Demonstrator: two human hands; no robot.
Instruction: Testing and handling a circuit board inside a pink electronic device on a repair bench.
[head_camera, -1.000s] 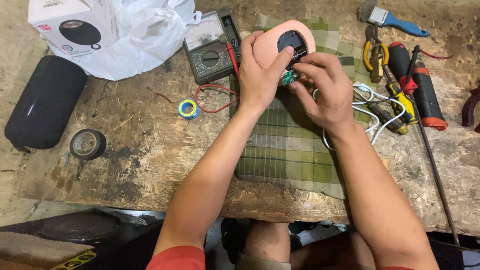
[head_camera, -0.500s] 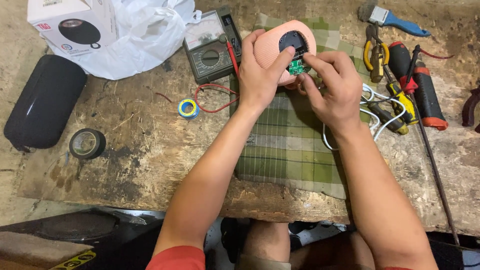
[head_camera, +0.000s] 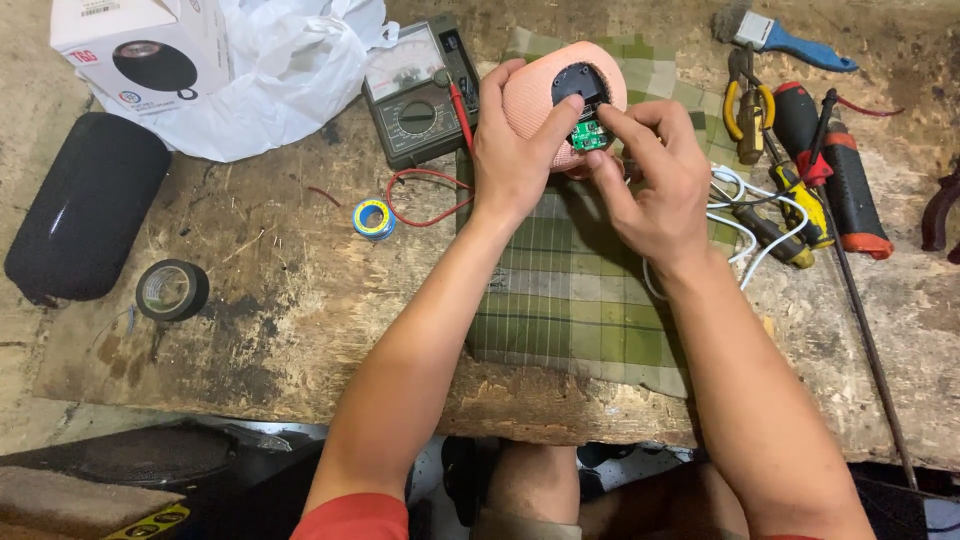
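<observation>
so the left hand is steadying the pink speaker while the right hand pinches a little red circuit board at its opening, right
Not quite: the circuit board is green, not red, as the head view shows. The left hand does steady the pink speaker while the right hand pinches the board at its opening.

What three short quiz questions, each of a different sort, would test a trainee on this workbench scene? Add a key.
1. True or false: the left hand grips the pink speaker.
2. What does the right hand pinch at the speaker's opening? A) roll of black tape B) small green circuit board C) brush
3. Which cloth lies under both hands?

Key: 1. True. 2. B, the small green circuit board. 3. The green checked cloth. The roll of black tape and the brush lie untouched on the wooden bench.
</observation>
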